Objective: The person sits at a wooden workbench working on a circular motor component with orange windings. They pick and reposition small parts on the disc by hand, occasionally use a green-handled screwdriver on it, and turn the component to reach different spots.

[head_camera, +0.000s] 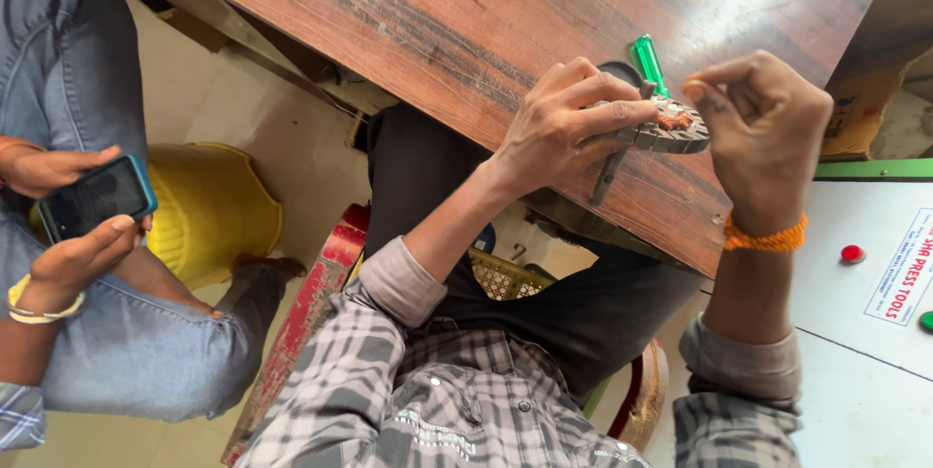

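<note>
My left hand (569,128) grips a small round metal part (673,133) with copper-coloured bits on top, held just above the brown wooden table (466,11). My right hand (763,133) is at the part's right side, thumb and forefinger pinched together on its top. An orange thread band circles my right wrist. A thin grey metal piece (608,176) sticks down from under my left hand. A green-handled screwdriver (648,65) lies on the table just behind the part, its tip hidden by my fingers.
Another person sits at the left in blue jeans, both hands on a dark phone (95,198). A yellow tub (219,210) stands on the floor. A white machine panel (865,293) with a red button (852,253) is at right, with a cardboard box (860,108) behind it.
</note>
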